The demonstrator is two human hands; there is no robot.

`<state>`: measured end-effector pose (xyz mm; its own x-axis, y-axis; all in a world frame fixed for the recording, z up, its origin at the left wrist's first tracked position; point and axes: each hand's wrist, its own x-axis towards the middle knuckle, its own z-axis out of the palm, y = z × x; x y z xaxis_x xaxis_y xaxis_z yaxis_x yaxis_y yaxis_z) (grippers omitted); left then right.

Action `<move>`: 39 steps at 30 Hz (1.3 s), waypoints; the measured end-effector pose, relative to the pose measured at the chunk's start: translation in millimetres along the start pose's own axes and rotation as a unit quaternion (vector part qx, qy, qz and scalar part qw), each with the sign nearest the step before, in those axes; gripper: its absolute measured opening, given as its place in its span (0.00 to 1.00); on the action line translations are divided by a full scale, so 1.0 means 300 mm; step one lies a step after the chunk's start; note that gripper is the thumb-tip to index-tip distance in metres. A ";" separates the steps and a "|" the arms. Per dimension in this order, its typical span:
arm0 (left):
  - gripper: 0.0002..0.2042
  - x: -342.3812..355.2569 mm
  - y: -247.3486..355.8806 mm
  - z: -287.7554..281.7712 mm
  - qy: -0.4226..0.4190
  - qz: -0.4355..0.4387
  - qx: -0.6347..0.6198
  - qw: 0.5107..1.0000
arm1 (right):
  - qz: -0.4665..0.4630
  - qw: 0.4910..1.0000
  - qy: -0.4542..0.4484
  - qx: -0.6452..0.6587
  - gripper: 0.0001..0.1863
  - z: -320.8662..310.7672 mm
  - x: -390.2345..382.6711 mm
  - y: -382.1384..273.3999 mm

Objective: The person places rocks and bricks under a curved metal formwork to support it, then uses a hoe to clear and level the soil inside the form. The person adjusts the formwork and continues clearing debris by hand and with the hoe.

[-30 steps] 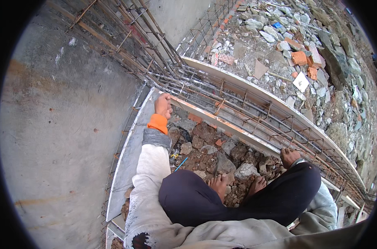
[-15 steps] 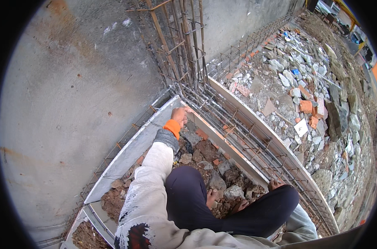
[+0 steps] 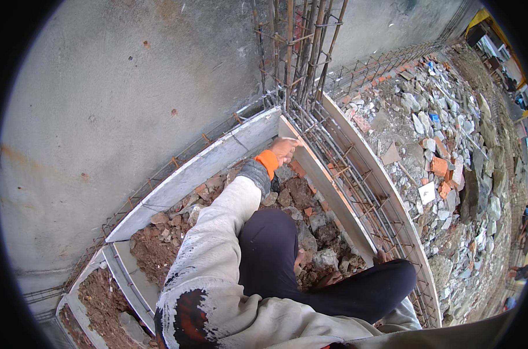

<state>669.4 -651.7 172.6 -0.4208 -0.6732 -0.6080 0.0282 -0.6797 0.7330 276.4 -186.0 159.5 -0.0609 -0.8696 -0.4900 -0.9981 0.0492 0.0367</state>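
My left hand (image 3: 284, 150), below an orange cuff, has its fingers curled over the top edge of a narrow board (image 3: 333, 192) beside a rebar cage (image 3: 362, 186). The board meets a pale panel (image 3: 194, 174) at the corner. My right hand (image 3: 383, 256) is at the lower end of the board, mostly hidden by my bent knee, so its grip is unclear. Inside the board frame, broken rock and soil (image 3: 299, 198) lie around my legs.
A concrete wall (image 3: 89, 116) rises on the left, with vertical rebar (image 3: 299, 52) at the corner. An outer board (image 3: 400, 221) borders rubble and broken bricks (image 3: 438, 166) on the right. More formwork (image 3: 78, 302) is at lower left. People (image 3: 525, 227) show small at the far right rim.
The view has swung so the wall fills more of the left and far objects appear at right. My left hand stays on the board; my right hand has become more hidden behind my knee.
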 end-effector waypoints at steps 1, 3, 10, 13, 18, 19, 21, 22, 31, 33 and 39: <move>0.12 0.013 0.059 -0.026 0.000 0.014 -0.028 1.000 | -0.001 1.000 0.001 0.003 0.16 0.005 -0.001 -0.015; 0.12 0.037 0.086 -0.074 0.022 0.038 -0.078 0.996 | -0.002 1.000 -0.001 0.008 0.16 0.023 -0.018 -0.027; 0.10 0.056 0.059 -0.139 0.085 0.182 0.168 0.965 | 0.019 0.999 0.012 0.034 0.14 0.059 -0.067 0.003; 0.12 0.019 0.055 -0.166 0.068 0.220 0.288 0.929 | -0.004 0.996 0.038 0.076 0.14 0.082 0.018 -0.032; 0.18 -0.060 0.022 0.098 0.233 0.437 0.661 0.564 | 0.018 0.971 0.201 0.129 0.12 -0.027 0.021 -0.062; 0.20 -0.076 -0.037 0.182 0.206 0.541 0.655 0.486 | 0.025 0.960 0.250 0.124 0.13 -0.021 0.004 -0.062; 0.28 -0.077 -0.192 0.258 -0.099 0.595 0.648 0.465 | 0.085 0.938 0.303 0.148 0.16 -0.012 -0.011 -0.114; 0.27 -0.080 -0.251 0.288 -0.161 0.586 0.652 0.453 | 0.112 0.928 0.321 0.154 0.16 0.042 -0.044 -0.114; 0.06 0.146 -0.276 0.388 -0.241 0.708 0.577 0.327 | 0.240 0.961 0.117 0.075 0.18 0.216 -0.334 0.103; 0.05 0.156 -0.235 0.406 -0.252 0.753 0.562 0.234 | 0.234 0.962 0.111 0.086 0.18 0.204 -0.315 0.110; 0.06 0.194 -0.229 0.396 -0.258 0.758 0.551 0.235 | 0.220 0.964 0.111 0.099 0.17 0.180 -0.308 0.122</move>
<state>535.3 -609.7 123.1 -0.7463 0.4209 0.5156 0.3690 0.9064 -0.2058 245.1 -77.1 159.1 -0.4978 -0.8254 -0.2663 -0.8590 0.5115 0.0205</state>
